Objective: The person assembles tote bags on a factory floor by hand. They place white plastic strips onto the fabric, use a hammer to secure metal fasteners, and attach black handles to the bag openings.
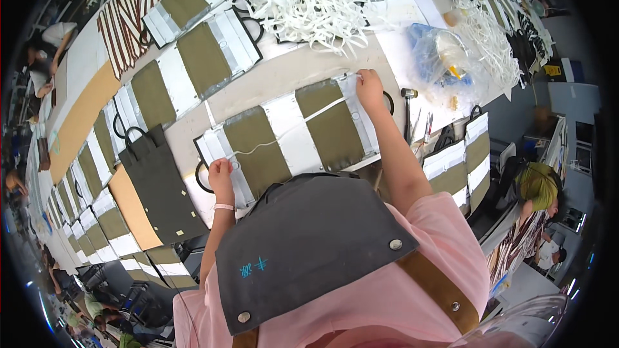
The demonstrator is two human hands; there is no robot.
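Observation:
A white strip (pixel 324 111) stretches slantwise between my two hands, over an olive and white striped bag panel (pixel 298 148) lying flat in front of me. At the panel's left end, my left hand (pixel 220 171) pinches the strip's near end. My right hand (pixel 369 87) is closed on the strip's other end at the panel's far right corner. The strip's left part curls loosely, while its right part runs straighter. Black loop handles stick out at both ends of the panel, one handle (pixel 202 178) beside my left hand.
A tangled heap of white strips (pixel 316 6) lies at the back. Right of the panel are a hammer (pixel 407 113), small tools and a blue plastic bag (pixel 429 58). More striped panels (pixel 203 58) and a dark tote bag (pixel 155 187) cover the left. Other people (pixel 538 187) work around.

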